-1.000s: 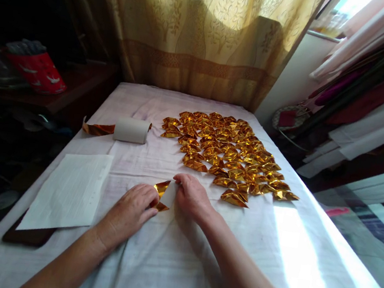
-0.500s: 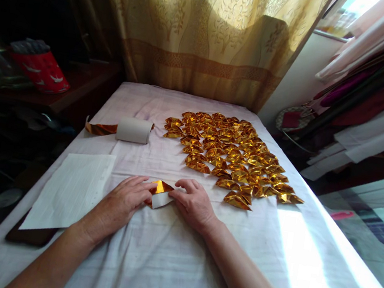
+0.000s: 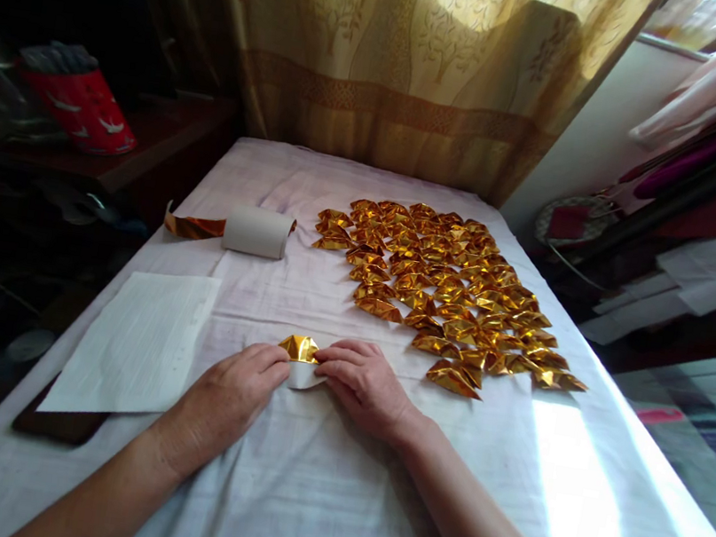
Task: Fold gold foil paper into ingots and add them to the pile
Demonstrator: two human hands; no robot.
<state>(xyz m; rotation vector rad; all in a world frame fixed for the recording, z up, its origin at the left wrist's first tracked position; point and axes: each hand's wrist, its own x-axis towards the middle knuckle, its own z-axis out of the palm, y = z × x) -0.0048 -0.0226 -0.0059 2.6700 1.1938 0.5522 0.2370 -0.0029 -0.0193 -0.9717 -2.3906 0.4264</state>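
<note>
A small piece of gold foil paper [image 3: 300,349] lies on the sheeted surface near the middle. Its upper half is shiny gold with both top corners slanting in, and a white strip shows along the lower edge. At its left end my left hand [image 3: 245,379] pinches the paper between thumb and fingers. My right hand [image 3: 362,386] grips the opposite end, fingers closed together. The fingertips hide both ends of the paper. Up and to the right are several rows of folded gold foil ingots [image 3: 460,306], the nearest a short way beyond my right hand.
A white roll [image 3: 258,231] with a gold foil tail lies at the upper left. Below it, a white paper sheet [image 3: 128,342] partly covers a dark phone [image 3: 60,423]. A red container [image 3: 82,106] stands on a dark side shelf. Curtains [image 3: 389,58] hang behind; clothes are at right.
The foil's single pointed gold flap now shows as a flatter shape with both corners slanted. My left fingers have moved from on top to its lower left edge. The view has shifted slightly.
</note>
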